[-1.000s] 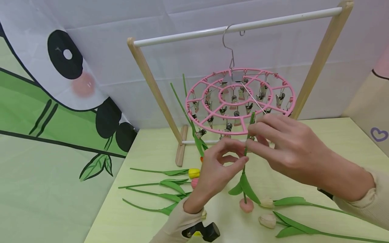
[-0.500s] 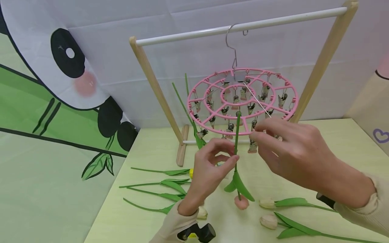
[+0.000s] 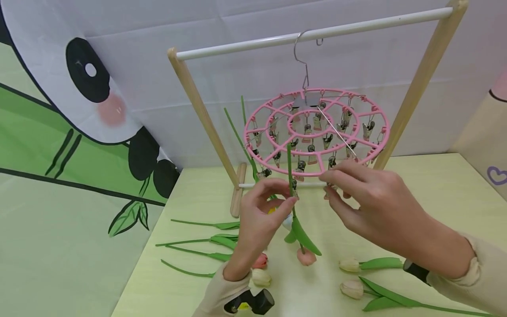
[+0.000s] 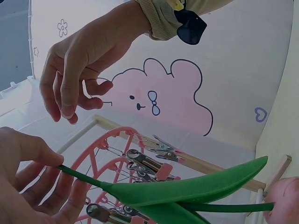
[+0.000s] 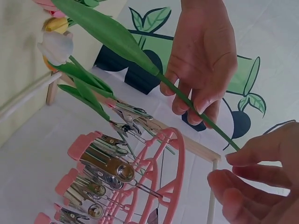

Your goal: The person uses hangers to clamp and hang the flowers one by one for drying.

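Note:
My left hand (image 3: 261, 222) pinches the green stem of a pink artificial tulip (image 3: 306, 256) between thumb and fingers. The tulip hangs bloom down, its leaves (image 4: 196, 186) spread below the grip. My right hand (image 3: 376, 207) is by the front right rim of a round pink clip hanger (image 3: 318, 164). Its fingers are loosely bent, and the left wrist view shows nothing between them. Metal clips (image 5: 107, 158) with pink tips dangle from the hanger rings; one is close behind the right fingertips. Another white tulip (image 5: 57, 47) hangs from a clip at the hanger's left side.
A wooden stand with a white top bar (image 3: 253, 45) carries the hanger by its hook. Several tulips lie at the left, partly behind my left arm. Two cream tulips (image 3: 351, 289) lie at the right. A printed cloth (image 3: 138, 79) backs the table (image 3: 158, 281).
My right hand has let go of the tulip stem and come away from it toward the hanger's right rim. The left hand has moved left with the tulip.

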The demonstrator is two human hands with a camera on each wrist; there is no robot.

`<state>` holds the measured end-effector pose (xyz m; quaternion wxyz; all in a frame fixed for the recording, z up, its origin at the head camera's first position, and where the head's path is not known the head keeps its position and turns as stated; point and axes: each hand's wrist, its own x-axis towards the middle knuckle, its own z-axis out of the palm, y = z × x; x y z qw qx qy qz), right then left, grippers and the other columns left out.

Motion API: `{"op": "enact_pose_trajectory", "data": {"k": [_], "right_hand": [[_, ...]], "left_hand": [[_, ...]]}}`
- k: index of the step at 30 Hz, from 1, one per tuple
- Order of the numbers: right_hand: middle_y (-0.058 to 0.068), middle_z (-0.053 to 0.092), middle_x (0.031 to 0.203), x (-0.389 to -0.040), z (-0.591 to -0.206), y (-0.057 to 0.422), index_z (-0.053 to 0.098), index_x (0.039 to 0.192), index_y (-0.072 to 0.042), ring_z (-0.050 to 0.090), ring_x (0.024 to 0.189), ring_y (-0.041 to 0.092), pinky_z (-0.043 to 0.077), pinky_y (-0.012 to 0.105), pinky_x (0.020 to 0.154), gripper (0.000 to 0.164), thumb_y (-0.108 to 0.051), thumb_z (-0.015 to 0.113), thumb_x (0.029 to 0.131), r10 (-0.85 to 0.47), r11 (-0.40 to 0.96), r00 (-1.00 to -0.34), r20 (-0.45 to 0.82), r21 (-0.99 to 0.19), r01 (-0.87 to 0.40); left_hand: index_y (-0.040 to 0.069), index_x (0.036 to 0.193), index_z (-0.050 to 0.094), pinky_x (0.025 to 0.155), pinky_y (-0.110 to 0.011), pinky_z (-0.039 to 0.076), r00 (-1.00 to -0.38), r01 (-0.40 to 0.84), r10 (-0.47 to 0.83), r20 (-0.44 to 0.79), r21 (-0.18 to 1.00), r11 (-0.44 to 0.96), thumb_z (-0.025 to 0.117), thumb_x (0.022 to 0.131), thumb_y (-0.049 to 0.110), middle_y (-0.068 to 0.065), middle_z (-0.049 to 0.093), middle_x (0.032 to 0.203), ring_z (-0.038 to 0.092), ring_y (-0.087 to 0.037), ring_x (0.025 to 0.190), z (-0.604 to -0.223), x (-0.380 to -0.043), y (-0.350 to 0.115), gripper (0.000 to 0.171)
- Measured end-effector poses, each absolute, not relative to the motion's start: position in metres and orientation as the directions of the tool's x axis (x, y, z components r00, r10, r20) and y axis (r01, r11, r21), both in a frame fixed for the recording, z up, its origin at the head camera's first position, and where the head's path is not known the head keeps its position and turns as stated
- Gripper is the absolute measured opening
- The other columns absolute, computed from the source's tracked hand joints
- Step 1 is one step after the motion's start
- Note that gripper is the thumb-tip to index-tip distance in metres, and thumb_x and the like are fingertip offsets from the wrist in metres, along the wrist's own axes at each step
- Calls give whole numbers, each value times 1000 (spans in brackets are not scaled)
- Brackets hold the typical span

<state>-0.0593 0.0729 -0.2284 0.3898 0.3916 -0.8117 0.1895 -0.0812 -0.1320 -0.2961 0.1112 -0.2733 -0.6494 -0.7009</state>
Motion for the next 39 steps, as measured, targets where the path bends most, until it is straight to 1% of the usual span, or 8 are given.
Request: {"op": "enact_pose_trajectory", "data": {"k": [2, 4, 10, 15, 23, 29, 33, 39], "right_hand": [[3, 62, 84, -59, -230, 72, 67, 91, -7, 54, 55, 7, 45, 21, 45, 12, -9, 63, 80, -492, 615, -411, 767, -28, -788], [3, 62, 86, -59, -232, 71, 68, 93, -6, 54, 56, 7, 46, 20, 46, 24, -2, 70, 70, -499, 606, -429, 753, -50, -793], [3, 62, 89, -60, -240, 68, 68, 96, -5, 52, 61, 7, 44, 19, 47, 32, 1, 76, 66, -483, 600, -493, 723, -136, -788], [0, 63, 85, -66, -250, 64, 68, 97, -5, 53, 60, 6, 41, 17, 47, 31, 3, 76, 68, -460, 585, -544, 702, -221, -780], [1, 67, 86, -71, -266, 53, 67, 99, -6, 57, 60, 4, 46, 20, 48, 27, -2, 75, 74, -407, 614, -654, 638, -338, -713], [7, 65, 96, -75, -279, 42, 62, 115, -1, 58, 67, 10, 46, 22, 53, 37, -6, 72, 81, -398, 657, -761, 512, -419, -626], [9, 63, 99, -81, -288, 36, 58, 121, 0, 56, 69, 11, 45, 23, 54, 40, -8, 70, 84, -380, 649, -777, 501, -455, -610], [8, 62, 91, -93, -296, 27, 59, 117, -1, 55, 61, 6, 48, 21, 52, 37, -13, 72, 84, -304, 584, -822, 482, -588, -560]], "left_hand": [[-6, 103, 58, 74, -31, 57, -829, 507, 195, 524, 851, -136, 66, 82, -6, -17, 58, 98, 60, -24, 86, -296, -81, -133, 22], [-5, 103, 59, 74, -30, 57, -834, 500, 188, 519, 855, -139, 66, 82, -6, -16, 58, 98, 60, -23, 86, -296, -81, -135, 22], [-5, 103, 58, 74, -29, 56, -840, 502, 154, 521, 852, -145, 65, 81, -9, -17, 59, 96, 60, -22, 85, -295, -83, -140, 23], [-3, 101, 59, 75, -33, 57, -845, 500, 135, 517, 854, -142, 66, 80, -8, -15, 60, 95, 60, -23, 84, -294, -85, -144, 23], [-3, 102, 59, 75, -38, 57, -847, 498, 134, 514, 857, -135, 66, 81, -6, -15, 60, 96, 60, -24, 84, -296, -89, -146, 23], [-3, 103, 59, 78, -37, 57, -844, 510, 125, 522, 852, -119, 66, 82, -5, -15, 60, 96, 60, -24, 85, -297, -92, -146, 22], [-4, 103, 59, 77, -36, 57, -840, 519, 115, 530, 847, -111, 66, 82, -6, -16, 60, 96, 61, -25, 85, -297, -94, -147, 22], [-4, 104, 58, 76, -34, 57, -847, 512, 105, 522, 852, -107, 66, 82, -6, -15, 60, 96, 60, -25, 86, -299, -97, -149, 23]]}}
